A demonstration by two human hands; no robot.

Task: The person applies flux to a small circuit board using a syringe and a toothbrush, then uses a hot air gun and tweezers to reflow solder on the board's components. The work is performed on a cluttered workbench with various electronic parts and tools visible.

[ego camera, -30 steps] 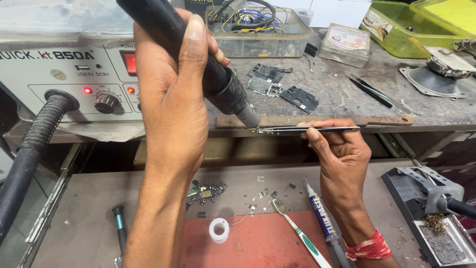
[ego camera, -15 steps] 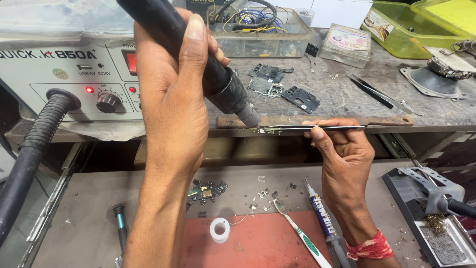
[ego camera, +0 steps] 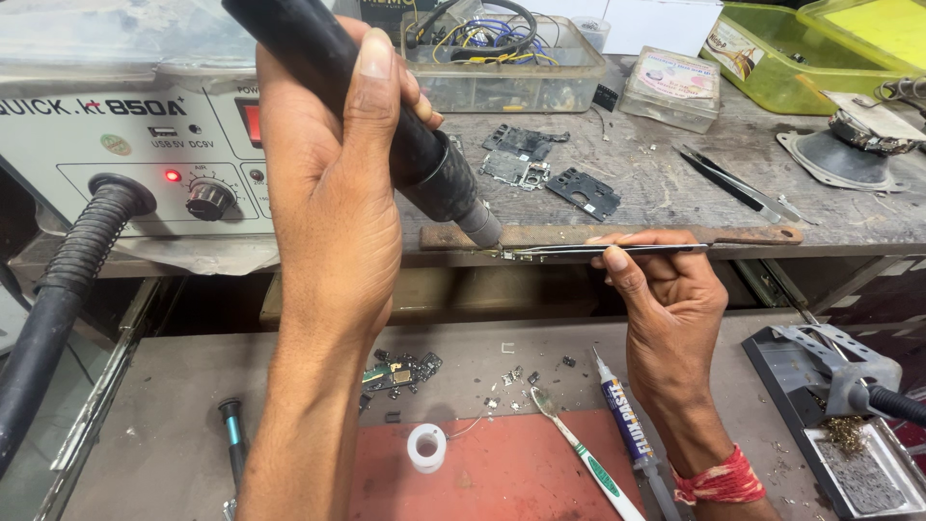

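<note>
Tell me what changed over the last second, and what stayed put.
Very little moved. The right hand slid the tweezers slightly rightward along the bench edge, keeping its grip. The left hand still holds the black hot-air handpiece, nozzle aimed at the tweezers' tip. Nothing was picked up or let go. The rework station, toothbrush, glue tube and white solder spool stayed where they were.

Your grey workbench (ego camera: 675, 198) carries a hot-air station (ego camera: 125, 154), a clear wire-filled box (ego camera: 502, 68), three dark board pieces (ego camera: 540, 169) and black tweezers (ego camera: 738, 183). Your lower shelf (ego camera: 174, 425) holds a red mat (ego camera: 502, 473), a toothbrush (ego camera: 584, 453) and a white tape ring (ego camera: 426, 447).
</note>
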